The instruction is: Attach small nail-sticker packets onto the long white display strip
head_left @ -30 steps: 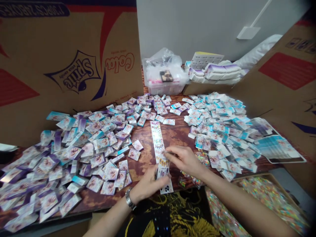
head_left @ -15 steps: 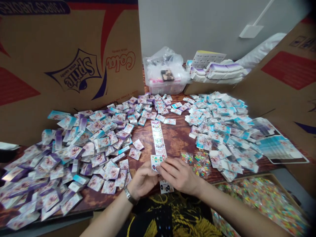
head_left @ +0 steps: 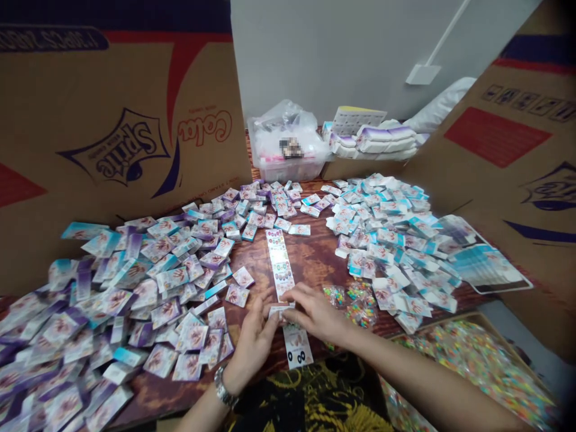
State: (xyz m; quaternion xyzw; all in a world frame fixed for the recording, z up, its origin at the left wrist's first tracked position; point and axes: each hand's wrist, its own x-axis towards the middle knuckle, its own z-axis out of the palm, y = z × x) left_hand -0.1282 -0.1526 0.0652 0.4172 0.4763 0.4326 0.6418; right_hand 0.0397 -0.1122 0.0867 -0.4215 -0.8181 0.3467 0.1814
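My left hand point(head_left: 256, 333), with a metal-band watch at its wrist, has its thumb and fingers around the left edge of a small folded sticker sheet point(head_left: 282, 309). My right hand point(head_left: 317, 312) has its fingers bent over the right side of the same sheet, partly hiding it. Ahead of the hands lies a long strip of colourful stickers point(head_left: 279, 258), flat on the table. Nearer to me, a printed piece with black oval marks point(head_left: 299, 351) sticks out below the fingers; whether it joins the folded sheet I cannot tell.
Small printed boxes point(head_left: 180, 282) are heaped on the left, and more boxes point(head_left: 391, 228) on the right. Candy bags point(head_left: 360, 300) lie beside my right hand. A carton of candy bags point(head_left: 477, 360) stands at lower right. Large cartons point(head_left: 117, 108) and a plastic tub point(head_left: 288, 168) stand behind.
The folded sheet, held up at an angle before, is now lower and flatter at the table. My left fingers have stretched forward along its edge. The whole view has shifted slightly right.
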